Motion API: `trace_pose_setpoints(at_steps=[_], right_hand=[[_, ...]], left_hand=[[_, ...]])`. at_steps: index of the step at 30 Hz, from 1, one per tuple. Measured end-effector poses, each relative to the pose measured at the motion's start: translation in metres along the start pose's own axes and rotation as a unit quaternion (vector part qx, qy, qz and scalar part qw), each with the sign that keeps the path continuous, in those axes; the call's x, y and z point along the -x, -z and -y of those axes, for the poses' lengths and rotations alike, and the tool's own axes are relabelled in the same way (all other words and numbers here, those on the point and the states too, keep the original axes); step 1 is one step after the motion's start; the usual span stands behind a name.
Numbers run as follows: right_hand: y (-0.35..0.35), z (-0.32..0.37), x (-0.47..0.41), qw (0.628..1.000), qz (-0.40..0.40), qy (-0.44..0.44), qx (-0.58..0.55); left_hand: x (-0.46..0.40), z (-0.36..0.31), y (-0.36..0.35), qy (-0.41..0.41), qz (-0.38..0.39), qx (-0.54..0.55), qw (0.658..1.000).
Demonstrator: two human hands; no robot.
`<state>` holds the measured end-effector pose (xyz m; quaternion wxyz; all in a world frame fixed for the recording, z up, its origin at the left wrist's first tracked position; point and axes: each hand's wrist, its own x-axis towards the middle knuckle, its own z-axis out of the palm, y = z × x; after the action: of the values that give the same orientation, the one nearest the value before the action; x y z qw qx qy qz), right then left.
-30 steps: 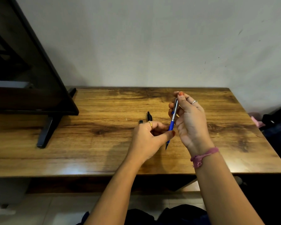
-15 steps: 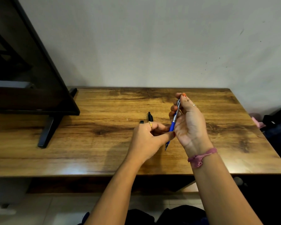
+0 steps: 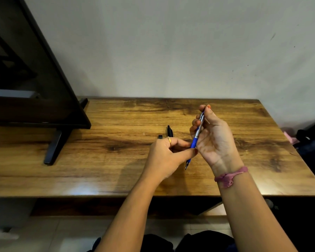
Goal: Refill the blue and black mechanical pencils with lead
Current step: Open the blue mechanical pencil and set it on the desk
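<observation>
Fingers (image 3: 195,124) of the right hand (image 3: 214,139) are curling round the silver upper barrel of the blue mechanical pencil (image 3: 196,137), and I am seeing the thumb lying along its top end, up at 12 o'clock from the palm. I am reading the pencil as standing steeply, tilted a little, its metal tip pointing down toward 6 o'clock and hanging above the wooden table (image 3: 116,160), not touching it. The left hand (image 3: 166,157) is sitting just at 9 o'clock of the pencil; its thumb and forefinger are pinching the blue grip section low on the barrel, the other fingers folded into the palm. A gold ring (image 3: 169,140) is showing on that hand and a pink band (image 3: 230,176) is wrapping the right wrist.

I am finding the black mechanical pencil (image 3: 169,130) lying on the table at 12 o'clock of the left hand, mostly hidden behind the knuckles. A small black piece (image 3: 160,136) is lying just beside it at its 9 o'clock; I cannot tell what it is. A dark screen on a stand (image 3: 53,148) is standing at the table's 9 o'clock end.
</observation>
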<state>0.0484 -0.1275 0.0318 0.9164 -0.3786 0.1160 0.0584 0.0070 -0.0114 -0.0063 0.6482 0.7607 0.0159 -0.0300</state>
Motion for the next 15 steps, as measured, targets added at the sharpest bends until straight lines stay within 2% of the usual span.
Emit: trace_pose_setpoints(at_steps=[15], right_hand=[[0.0039,0.0020,0.0005,0.999,0.026,-0.028,-0.001]], left_hand=[[-0.0001,0.0002,0.0013,0.007,0.009,0.004,1.000]])
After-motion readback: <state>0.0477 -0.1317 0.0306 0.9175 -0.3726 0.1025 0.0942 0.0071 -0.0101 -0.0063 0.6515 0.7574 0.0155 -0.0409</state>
